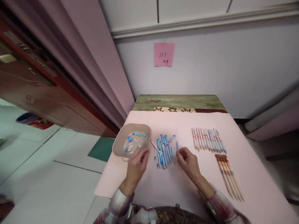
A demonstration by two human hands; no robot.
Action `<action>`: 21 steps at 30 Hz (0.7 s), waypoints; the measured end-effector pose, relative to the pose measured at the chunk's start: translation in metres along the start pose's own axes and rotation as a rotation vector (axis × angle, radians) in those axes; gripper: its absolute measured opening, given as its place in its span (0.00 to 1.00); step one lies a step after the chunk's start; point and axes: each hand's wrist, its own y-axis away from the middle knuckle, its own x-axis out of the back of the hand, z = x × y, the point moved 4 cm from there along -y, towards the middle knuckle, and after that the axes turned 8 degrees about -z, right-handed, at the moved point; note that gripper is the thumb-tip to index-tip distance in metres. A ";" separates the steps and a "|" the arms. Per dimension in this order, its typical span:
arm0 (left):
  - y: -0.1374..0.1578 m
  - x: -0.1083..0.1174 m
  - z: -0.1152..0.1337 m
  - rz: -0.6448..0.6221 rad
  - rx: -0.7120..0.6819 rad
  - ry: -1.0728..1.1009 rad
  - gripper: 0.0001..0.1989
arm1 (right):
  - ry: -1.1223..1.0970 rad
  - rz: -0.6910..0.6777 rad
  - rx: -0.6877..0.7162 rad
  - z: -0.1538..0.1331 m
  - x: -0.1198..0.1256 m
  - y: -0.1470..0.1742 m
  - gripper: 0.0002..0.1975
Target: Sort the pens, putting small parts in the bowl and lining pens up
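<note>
Right hand (189,163) pinching blue tube (177,145) by near end, apparently for control. Left hand (136,165) hanging by box (121,140), blur leaving grip uncertain. Pens (164,152) lying heaped mid-table (173,121); box, at left edge, seemingly corralling caps (130,139).

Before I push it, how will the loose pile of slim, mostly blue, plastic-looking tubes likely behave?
The pile of tubes would probably spread, not slide as one, since they overlap loosely. Single ones may roll, looking narrow and rounded. They seem light and stiff: the right hand pinches a straight blue tube in its fingertips.
</note>
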 end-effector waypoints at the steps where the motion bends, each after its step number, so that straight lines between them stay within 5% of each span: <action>1: -0.007 0.015 -0.011 0.070 0.059 -0.016 0.08 | -0.076 0.035 -0.012 0.007 0.001 0.002 0.12; 5: -0.027 0.071 -0.074 0.292 0.427 0.003 0.12 | -0.417 0.031 -0.094 0.032 -0.005 0.003 0.23; 9: -0.035 0.094 -0.125 0.289 0.595 -0.014 0.13 | -0.447 -0.013 -0.122 0.037 -0.009 0.003 0.26; 18: -0.066 0.050 -0.126 -0.158 0.383 -0.141 0.04 | -0.287 0.093 -0.050 0.039 -0.003 0.009 0.22; 21: -0.076 0.033 -0.122 -0.216 0.356 -0.098 0.01 | -0.299 0.075 -0.030 0.040 -0.004 0.008 0.25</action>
